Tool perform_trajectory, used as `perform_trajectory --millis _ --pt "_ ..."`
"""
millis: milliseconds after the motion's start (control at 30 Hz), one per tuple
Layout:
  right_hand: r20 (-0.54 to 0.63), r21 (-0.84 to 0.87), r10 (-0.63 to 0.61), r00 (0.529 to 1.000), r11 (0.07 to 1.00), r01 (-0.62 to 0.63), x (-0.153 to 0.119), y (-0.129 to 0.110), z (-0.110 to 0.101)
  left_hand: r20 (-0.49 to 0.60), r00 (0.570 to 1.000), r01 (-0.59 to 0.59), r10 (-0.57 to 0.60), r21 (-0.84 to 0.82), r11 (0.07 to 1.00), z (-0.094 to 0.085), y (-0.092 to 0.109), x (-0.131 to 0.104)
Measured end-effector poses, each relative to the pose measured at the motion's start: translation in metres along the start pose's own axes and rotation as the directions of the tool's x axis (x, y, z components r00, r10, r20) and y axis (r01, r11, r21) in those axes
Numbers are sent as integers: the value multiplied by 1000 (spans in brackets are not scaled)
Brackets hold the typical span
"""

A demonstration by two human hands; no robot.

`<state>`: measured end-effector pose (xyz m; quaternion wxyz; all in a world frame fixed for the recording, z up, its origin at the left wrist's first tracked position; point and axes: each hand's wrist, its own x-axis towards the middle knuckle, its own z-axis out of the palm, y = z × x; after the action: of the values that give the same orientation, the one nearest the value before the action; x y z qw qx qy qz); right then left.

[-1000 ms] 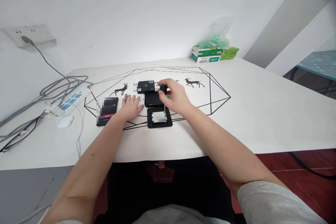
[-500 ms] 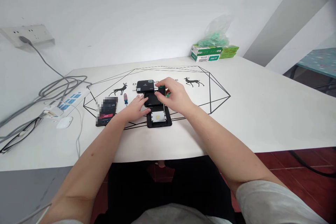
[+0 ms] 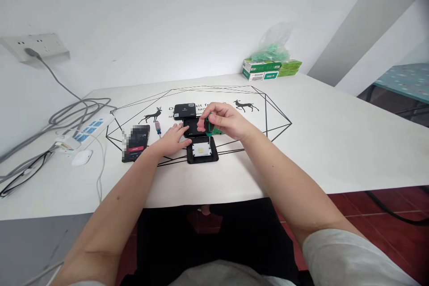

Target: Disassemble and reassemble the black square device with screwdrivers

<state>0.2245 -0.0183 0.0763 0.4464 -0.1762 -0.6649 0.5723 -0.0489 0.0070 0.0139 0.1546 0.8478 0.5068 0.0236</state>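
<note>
The white table (image 3: 301, 156) has deer on it and stands by a white wall (image 3: 150, 18). Green boxes (image 3: 263, 68) sit at its back edge. Red tiles (image 3: 385, 232) lie below. Near the front edge's middle, the right hand (image 3: 228, 120) grips a green screwdriver (image 3: 209, 126) over a black case (image 3: 203, 159). The left hand (image 3: 171, 140) spreads its fingers beside it.

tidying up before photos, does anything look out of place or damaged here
Mainly the grey cable: it lies in loose, tangled loops behind the power strip, which looks messy. The black tray is exposed, probably deliberately. I see no spill or obvious damage.
</note>
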Motion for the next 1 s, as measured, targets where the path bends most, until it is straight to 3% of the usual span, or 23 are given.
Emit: perform_trajectory --millis 67,267,533,767,1000 --pt "13 54 28 1000 998 -29 -1 1 1 -1 1000 1 -1 4 1000 0 1 0" --pt "-106 55 15 994 998 -9 3 10 1 34 999 27 -28 29 999 -2 3 -1" --pt "-78 199 83 993 978 -66 2 10 14 10 1000 6 -7 20 1000 1 -3 1" --pt "-138 122 -22 990 992 39 6 21 14 33 999 18 -19 31 999 0 -1 1" --pt "-149 200 6 989 980 24 6 19 11 61 998 24 -25 22 999 -2 2 0"
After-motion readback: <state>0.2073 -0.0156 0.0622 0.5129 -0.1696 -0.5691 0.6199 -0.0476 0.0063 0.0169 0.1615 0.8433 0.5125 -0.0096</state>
